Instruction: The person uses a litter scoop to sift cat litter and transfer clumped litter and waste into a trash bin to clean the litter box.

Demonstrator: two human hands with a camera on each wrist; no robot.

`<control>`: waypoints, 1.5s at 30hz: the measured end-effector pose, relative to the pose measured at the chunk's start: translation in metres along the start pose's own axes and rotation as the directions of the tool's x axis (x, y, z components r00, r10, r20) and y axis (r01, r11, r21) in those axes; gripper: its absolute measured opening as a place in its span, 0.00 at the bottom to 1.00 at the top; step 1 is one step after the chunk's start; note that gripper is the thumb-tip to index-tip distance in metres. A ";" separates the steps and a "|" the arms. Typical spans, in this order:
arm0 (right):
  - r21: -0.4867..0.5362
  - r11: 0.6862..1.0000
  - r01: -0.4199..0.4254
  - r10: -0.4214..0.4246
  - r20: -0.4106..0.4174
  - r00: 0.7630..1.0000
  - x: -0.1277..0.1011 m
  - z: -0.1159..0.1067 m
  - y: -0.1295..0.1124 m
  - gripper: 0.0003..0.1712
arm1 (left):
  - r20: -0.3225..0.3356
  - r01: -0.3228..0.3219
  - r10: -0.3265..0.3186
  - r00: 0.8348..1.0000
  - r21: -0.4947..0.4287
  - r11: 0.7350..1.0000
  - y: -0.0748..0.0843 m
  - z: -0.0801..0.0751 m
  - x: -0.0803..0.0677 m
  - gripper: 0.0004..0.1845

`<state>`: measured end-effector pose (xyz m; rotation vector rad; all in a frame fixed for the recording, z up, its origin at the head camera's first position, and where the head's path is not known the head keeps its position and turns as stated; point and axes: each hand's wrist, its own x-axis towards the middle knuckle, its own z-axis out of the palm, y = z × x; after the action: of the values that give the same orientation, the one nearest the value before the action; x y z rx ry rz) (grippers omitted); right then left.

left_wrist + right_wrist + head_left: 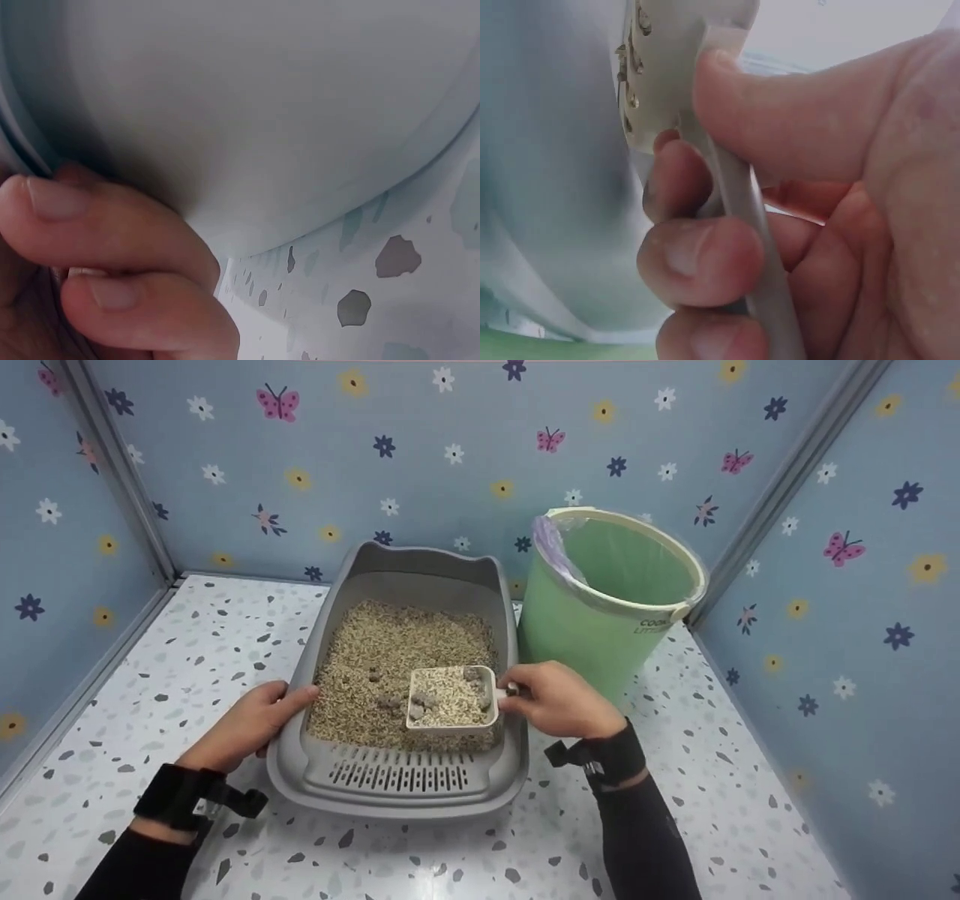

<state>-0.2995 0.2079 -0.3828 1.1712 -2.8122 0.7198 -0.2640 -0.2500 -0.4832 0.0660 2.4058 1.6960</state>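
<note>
Head view showed a grey litter tray (341, 780) on speckled terrazzo flooring (187, 660), flowered blue walls (420, 450) around; left hand (244, 727) gripped its rim, right hand (559, 701) held a filled scoop (450, 701).

Staged pet-care corner of a home-like set. Three walls papered in blue with a flower-and-butterfly print (450, 442) enclose the scene, joined by grey corner strips (120, 472) at upper left and upper right. A speckled terrazzo-pattern floor (187, 660) fills the lower frame. At centre stands a grey cat litter tray (397, 787) filled with pale granules; to its right, against the back wall, a green bin (592, 637) lined with a plastic bag.
</note>
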 end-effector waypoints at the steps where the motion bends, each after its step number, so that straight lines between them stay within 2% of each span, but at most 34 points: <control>1: 0.000 1.000 0.003 -0.003 -0.006 1.000 -0.001 -0.001 0.000 0.09 | 0.001 0.003 -0.003 1.000 0.001 1.000 0.000 0.000 0.000 0.31; 5: -0.008 1.000 -0.014 0.013 -0.051 0.999 -0.005 -0.003 0.003 0.09 | 0.004 -0.002 0.002 1.000 -0.002 1.000 0.000 0.002 0.001 0.31; 10: -0.055 0.998 0.029 -0.031 -0.030 0.999 -0.004 -0.003 0.001 0.11 | -0.006 -0.007 0.007 1.000 0.006 1.000 0.000 0.005 0.002 0.31; 15: -0.053 0.998 0.020 -0.025 -0.089 0.996 -0.010 -0.007 0.001 0.07 | 0.002 -0.007 0.007 1.000 0.008 1.000 -0.001 0.005 0.003 0.32; 21: -0.036 0.999 0.021 -0.022 -0.028 0.999 -0.002 -0.001 -0.005 0.10 | -0.005 -0.007 0.007 1.000 0.009 1.000 0.000 0.001 0.002 0.32; 27: -0.055 0.998 -0.029 0.027 -0.045 0.999 -0.003 -0.003 -0.004 0.10 | 0.001 -0.014 0.014 1.000 0.009 1.000 0.002 0.000 0.004 0.32; 33: -0.056 0.998 -0.024 0.020 -0.067 0.998 -0.004 -0.003 -0.003 0.08 | -0.003 -0.010 0.010 1.000 0.003 1.000 0.001 0.003 0.004 0.32; 39: -0.093 0.996 0.001 -0.002 -0.013 1.000 -0.002 0.001 -0.007 0.12 | 0.006 -0.010 0.010 1.000 -0.008 1.000 0.000 0.008 0.005 0.31; 43: -0.065 0.998 -0.023 0.019 -0.055 0.998 -0.011 -0.007 -0.003 0.06 | 0.006 -0.020 0.020 1.000 -0.014 1.000 0.000 0.008 0.005 0.31; 45: -0.056 0.998 -0.019 0.015 -0.059 0.998 -0.011 -0.006 0.000 0.06 | 0.007 -0.021 0.021 1.000 -0.016 1.000 -0.001 0.007 0.005 0.32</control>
<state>-0.2925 0.2172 -0.3793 1.1005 -2.7783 0.6592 -0.2670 -0.2426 -0.4867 0.0950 2.3946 1.7204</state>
